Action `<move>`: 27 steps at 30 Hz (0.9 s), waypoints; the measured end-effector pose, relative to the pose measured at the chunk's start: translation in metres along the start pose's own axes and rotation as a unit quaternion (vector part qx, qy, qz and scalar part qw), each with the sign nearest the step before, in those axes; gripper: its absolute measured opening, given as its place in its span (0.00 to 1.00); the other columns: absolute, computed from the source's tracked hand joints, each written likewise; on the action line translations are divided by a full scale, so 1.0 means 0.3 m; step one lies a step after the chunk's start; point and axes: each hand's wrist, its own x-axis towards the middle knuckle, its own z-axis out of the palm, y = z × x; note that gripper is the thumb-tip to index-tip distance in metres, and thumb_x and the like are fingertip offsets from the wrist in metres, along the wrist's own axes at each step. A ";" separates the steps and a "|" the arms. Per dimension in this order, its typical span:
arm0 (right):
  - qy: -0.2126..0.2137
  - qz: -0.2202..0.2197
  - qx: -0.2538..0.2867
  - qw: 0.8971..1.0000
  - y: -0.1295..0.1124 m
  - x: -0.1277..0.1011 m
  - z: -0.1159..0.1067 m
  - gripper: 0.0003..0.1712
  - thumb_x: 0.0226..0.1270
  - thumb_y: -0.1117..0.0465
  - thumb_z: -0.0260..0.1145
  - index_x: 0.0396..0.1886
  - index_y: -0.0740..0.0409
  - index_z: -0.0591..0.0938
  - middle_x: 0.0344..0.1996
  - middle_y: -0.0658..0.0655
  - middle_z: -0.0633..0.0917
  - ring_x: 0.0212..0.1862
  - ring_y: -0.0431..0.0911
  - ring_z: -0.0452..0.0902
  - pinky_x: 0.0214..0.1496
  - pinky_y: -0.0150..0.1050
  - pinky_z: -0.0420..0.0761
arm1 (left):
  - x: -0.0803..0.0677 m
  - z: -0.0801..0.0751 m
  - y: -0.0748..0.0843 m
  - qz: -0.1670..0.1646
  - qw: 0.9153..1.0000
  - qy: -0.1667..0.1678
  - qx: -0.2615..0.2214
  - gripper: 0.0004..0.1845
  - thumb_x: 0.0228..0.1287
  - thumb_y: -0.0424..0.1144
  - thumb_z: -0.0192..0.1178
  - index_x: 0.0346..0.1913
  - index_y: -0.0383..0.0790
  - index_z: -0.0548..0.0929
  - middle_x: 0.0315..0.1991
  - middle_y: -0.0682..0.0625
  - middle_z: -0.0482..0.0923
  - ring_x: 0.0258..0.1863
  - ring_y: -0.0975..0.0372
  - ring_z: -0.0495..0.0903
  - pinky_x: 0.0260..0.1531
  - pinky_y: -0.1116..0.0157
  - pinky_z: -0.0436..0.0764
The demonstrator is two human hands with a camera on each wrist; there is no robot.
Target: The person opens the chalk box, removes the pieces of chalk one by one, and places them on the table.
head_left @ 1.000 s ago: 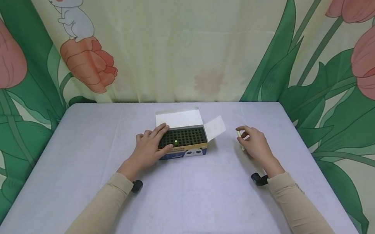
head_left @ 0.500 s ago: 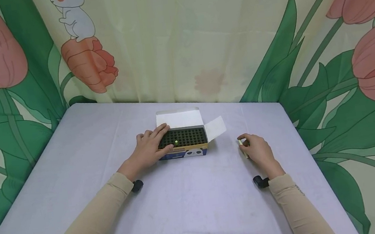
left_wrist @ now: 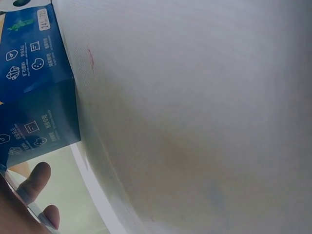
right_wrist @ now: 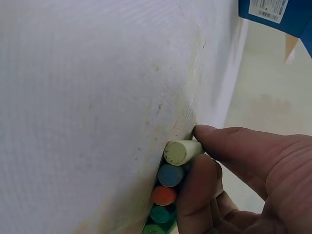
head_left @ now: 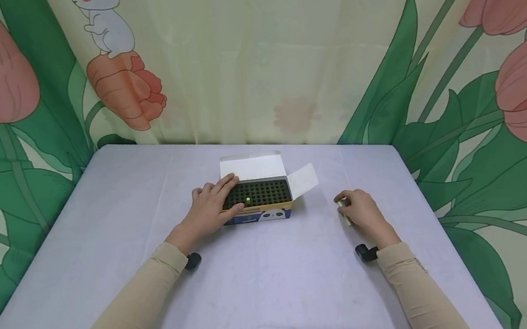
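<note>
An open box [head_left: 260,215] with a blue front stands mid-table; its black holed tray [head_left: 266,190] carries one green stick [head_left: 247,201]. My left hand [head_left: 207,210] rests on the box's left end, fingers straight over the tray edge and thumb along the front. The left wrist view shows the blue box side [left_wrist: 34,87] and my fingertips [left_wrist: 36,178]. My right hand [head_left: 359,212] lies on the table to the right of the box. It pinches a pale yellow stick [right_wrist: 183,152] at the end of a row of blue [right_wrist: 170,174], orange [right_wrist: 164,195] and green [right_wrist: 160,213] sticks.
The box's white lid [head_left: 251,167] stands open at the back and a side flap [head_left: 303,180] sticks out to the right. The grey table [head_left: 260,296] is ringed by a flowered curtain [head_left: 279,47]. The box's corner [right_wrist: 278,12] shows in the right wrist view.
My right hand has come down from just above the table onto its surface, a little nearer to me, still with the pale stick. The left hand and box have not moved.
</note>
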 end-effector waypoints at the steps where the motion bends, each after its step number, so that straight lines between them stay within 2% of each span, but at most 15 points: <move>1: -0.001 0.001 -0.001 1.000 0.001 0.000 0.001 0.16 0.72 0.63 0.68 0.57 0.60 0.86 0.46 0.65 0.82 0.45 0.54 0.77 0.45 0.47 0.79 | 0.000 0.000 0.000 0.000 1.000 0.000 0.001 0.43 0.74 0.69 0.50 0.84 0.55 0.53 0.85 0.55 0.49 0.66 0.43 0.68 0.61 0.36 0.61; 15: -0.009 0.006 -0.001 1.000 -0.002 0.000 -0.007 0.17 0.73 0.62 0.68 0.58 0.60 0.85 0.47 0.65 0.83 0.46 0.55 0.78 0.47 0.48 0.80 | 0.004 0.005 -0.005 0.003 1.000 0.003 0.000 0.43 0.74 0.69 0.50 0.84 0.55 0.53 0.85 0.55 0.49 0.67 0.43 0.68 0.61 0.35 0.61; 21: -0.016 0.016 0.002 1.000 -0.010 0.003 -0.012 0.22 0.75 0.60 0.67 0.66 0.57 0.81 0.49 0.65 0.84 0.47 0.55 0.78 0.47 0.49 0.80 | 0.002 0.002 -0.003 0.005 1.000 0.008 0.001 0.44 0.74 0.69 0.51 0.84 0.55 0.54 0.84 0.55 0.49 0.66 0.44 0.69 0.60 0.36 0.61; 27: 0.004 -0.007 0.005 1.000 -0.017 0.002 -0.027 0.22 0.76 0.62 0.65 0.67 0.58 0.80 0.48 0.65 0.84 0.46 0.56 0.78 0.47 0.50 0.80 | 0.000 0.004 -0.006 0.007 1.000 0.007 -0.001 0.43 0.75 0.68 0.51 0.84 0.54 0.54 0.84 0.54 0.50 0.65 0.44 0.69 0.60 0.37 0.62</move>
